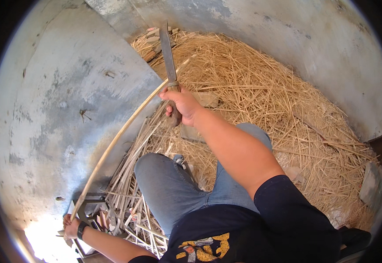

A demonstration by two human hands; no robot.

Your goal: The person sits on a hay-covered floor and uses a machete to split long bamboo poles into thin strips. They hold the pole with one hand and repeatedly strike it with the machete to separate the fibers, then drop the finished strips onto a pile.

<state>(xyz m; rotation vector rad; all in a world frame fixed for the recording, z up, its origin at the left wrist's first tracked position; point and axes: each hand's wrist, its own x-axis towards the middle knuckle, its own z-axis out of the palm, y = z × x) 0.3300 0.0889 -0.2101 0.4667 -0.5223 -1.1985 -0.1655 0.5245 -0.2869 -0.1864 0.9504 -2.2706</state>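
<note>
My right hand [186, 104] is closed round the wooden handle of a long knife [168, 55], its dark blade pointing up and away from me. At the lower left, my left hand [71, 228], with a dark band on its wrist, grips the near end of a long, thin bamboo strip [120, 133]. The strip bows up to the right, passing by the knife near the handle and blade joint. Its far tip lies over the shavings. Whether the blade touches the strip, I cannot tell.
Straw-coloured shavings [261, 83] cover the ground ahead and to the right. A bundle of thin strips [129, 168] lies left of my knees. Grey metal sheets [68, 96] rise at left and behind. A stone slab [371, 185] stands at far right.
</note>
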